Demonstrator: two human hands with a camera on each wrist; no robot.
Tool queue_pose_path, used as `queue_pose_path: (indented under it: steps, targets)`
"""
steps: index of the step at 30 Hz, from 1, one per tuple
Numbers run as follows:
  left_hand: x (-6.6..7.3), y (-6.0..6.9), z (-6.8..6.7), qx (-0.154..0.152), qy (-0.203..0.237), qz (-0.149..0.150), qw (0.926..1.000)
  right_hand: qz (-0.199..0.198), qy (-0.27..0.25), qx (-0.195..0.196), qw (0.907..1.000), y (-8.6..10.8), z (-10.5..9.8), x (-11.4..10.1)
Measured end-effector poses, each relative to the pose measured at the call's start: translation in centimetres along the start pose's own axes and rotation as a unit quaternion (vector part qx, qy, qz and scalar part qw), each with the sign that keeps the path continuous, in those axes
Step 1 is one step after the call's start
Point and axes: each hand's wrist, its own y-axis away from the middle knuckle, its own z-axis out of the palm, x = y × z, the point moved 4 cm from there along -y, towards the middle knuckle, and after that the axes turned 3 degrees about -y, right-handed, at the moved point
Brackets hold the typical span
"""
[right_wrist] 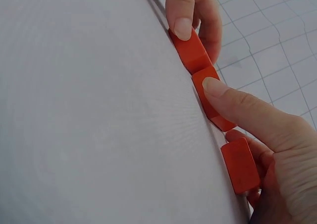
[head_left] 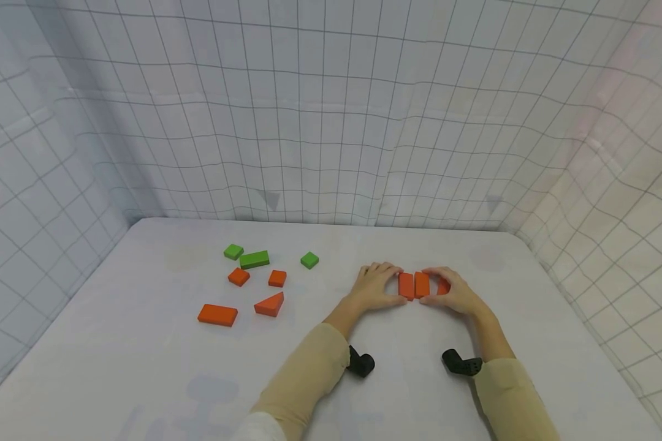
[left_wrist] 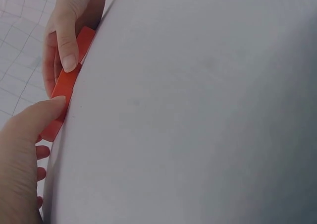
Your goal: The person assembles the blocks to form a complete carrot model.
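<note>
Left hand (head_left: 371, 289) pinches left orange block (head_left: 406, 286); right hand (head_left: 462, 297), middle orange block (head_left: 422, 285). Right orange block (head_left: 444, 286) partly hidden in head view.

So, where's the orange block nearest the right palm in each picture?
Head: the orange block sits right of centre, partly hidden by the curved right hand.
Left wrist: upper left, beside the right hand.
Right wrist: lower right, apart from the pinched block above it.
Shared landmark: the right hand.
</note>
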Motion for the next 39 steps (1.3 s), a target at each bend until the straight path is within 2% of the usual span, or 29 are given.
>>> queue_pose_path:
  steps: [2, 9, 11, 15, 19, 22, 26, 32, 39]
  targets:
    - [0.0, 0.0, -0.1, 0.001, 0.003, -0.001, 1.0, -0.003, 0.0, -0.002, 1.0, -0.1, 0.0, 0.2]
    - [-0.1, -0.1, 0.0, 0.003, 0.013, -0.004, 0.9999, 0.0, 0.0, 0.004, 1.0, -1.0, 0.3, 3.7]
    - [-0.2, -0.1, 0.0, 0.004, 0.021, -0.006, 0.9997, 0.0, 0.007, 0.003, 1.0, -1.1, 0.3, 4.1]
    - [-0.5, 0.1, -0.1, 0.01, 0.059, -0.008, 0.9982, 0.005, 0.002, 0.0, 1.0, -1.1, 0.3, 4.4]
    - [-0.9, 0.6, -0.5, 0.034, 0.126, -0.008, 0.9914, 0.011, 0.0, 0.0, 0.9999, -1.1, 0.4, 4.5]
    - [-1.6, 1.3, -1.0, 0.056, 0.167, -0.011, 0.9842, 0.008, 0.005, 0.001, 1.0, -1.1, 0.3, 4.5]
    - [-3.0, 2.7, -2.0, 0.077, 0.182, -0.019, 0.9801, 0.006, 0.008, 0.001, 0.9999, -1.1, 0.3, 4.4]
    - [-4.6, 5.0, -3.5, 0.087, 0.174, -0.021, 0.9806, 0.009, 0.007, 0.001, 0.9999, -1.0, 0.3, 4.3]
    - [-6.4, 7.9, -4.2, 0.085, 0.174, -0.016, 0.981, 0.006, 0.008, -0.003, 0.9999, -0.9, 0.2, 4.3]
